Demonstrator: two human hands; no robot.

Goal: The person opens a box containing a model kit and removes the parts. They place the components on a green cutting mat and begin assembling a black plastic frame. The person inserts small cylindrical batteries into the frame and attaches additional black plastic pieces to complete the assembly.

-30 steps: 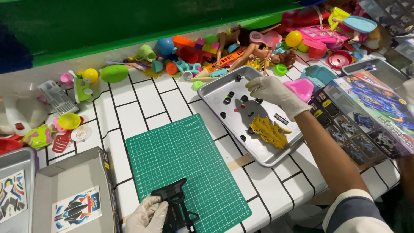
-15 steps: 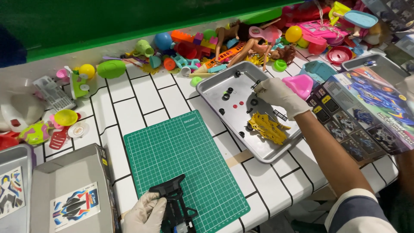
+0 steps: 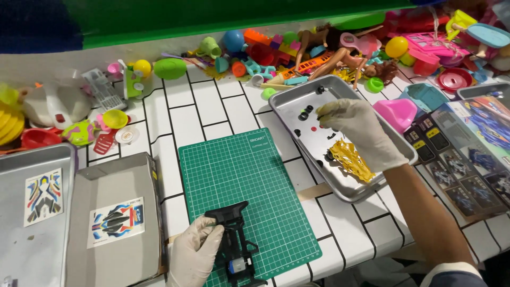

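The gloved left hand (image 3: 194, 258) grips the black plastic toy-car chassis (image 3: 234, 244) on the green gridded cutting mat (image 3: 249, 180), fingers wrapped round its left edge. The gloved right hand (image 3: 358, 130) hovers over the shiny metal tray (image 3: 289, 101), fingertips pinched narrow above small black parts (image 3: 305, 112); whether they hold one cannot be told.

tray (image 3: 289, 109) bits under right hand (image 3: 361, 133) hidden | chassis (image 3: 234, 242) btm cut off by frame edge

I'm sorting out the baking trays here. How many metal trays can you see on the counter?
3. One metal tray lies under the right hand, one sits at the far left edge, and a corner of another shows at far right. More may be out of view.
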